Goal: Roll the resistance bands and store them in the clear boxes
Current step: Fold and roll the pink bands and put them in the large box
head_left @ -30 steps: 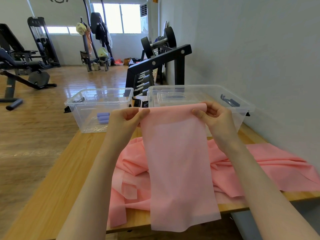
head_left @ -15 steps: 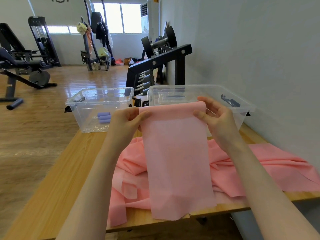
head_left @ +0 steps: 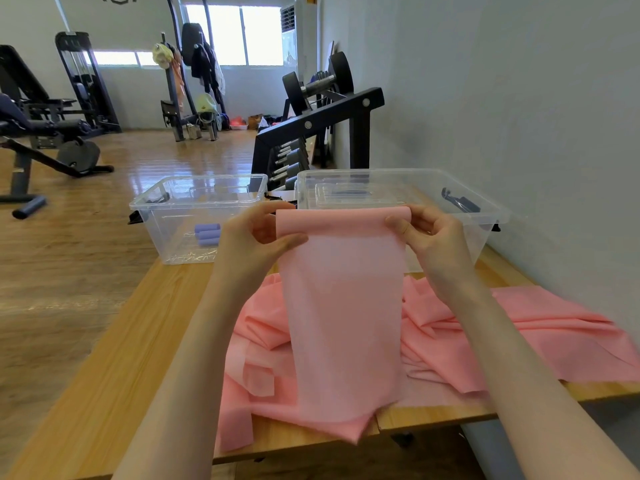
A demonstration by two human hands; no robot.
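Observation:
A pink resistance band (head_left: 343, 306) hangs in front of me, its top edge turned into a small roll. My left hand (head_left: 256, 240) pinches the roll's left end and my right hand (head_left: 429, 237) pinches its right end. The band's free tail lies on a heap of more pink bands (head_left: 519, 327) on the wooden table (head_left: 131, 344). Behind stand two clear boxes: the left box (head_left: 152, 216) holds rolled purple bands (head_left: 207, 233), while the right box (head_left: 485, 206) has a clear lid lying inside it.
A black dumbbell rack (head_left: 311, 133) stands just behind the boxes, against the grey wall on the right. Gym machines (head_left: 45, 126) and a coat stand (head_left: 197, 81) sit far off on the wooden floor to the left. The table's front edge is near me.
The roll at the top has grown and the band's hanging tail has risen from below the table edge onto the pink heap. Both hands stay at the roll's ends.

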